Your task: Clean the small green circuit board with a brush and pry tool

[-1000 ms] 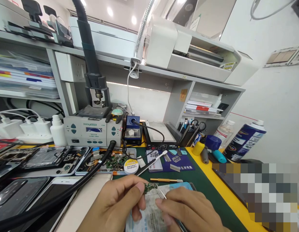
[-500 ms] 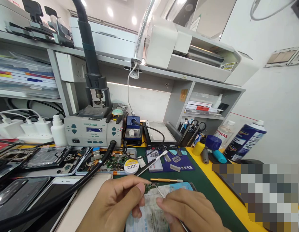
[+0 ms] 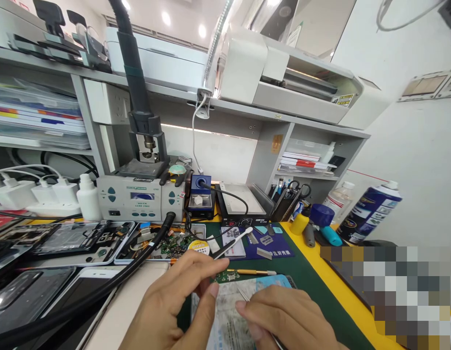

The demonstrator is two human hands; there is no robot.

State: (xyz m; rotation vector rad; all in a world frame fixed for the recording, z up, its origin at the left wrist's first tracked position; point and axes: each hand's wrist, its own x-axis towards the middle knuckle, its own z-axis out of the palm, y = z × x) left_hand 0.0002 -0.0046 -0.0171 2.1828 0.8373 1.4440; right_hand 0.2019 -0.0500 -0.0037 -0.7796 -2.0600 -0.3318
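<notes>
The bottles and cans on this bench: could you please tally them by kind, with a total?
White squeeze bottle: 1
Blue spray can: 1
Clear plastic bottle: 1
Small yellow bottle: 1
Total: 4

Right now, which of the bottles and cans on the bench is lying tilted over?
The blue-labelled spray can at far right leans over; the white bottle on the left stands upright.
</notes>
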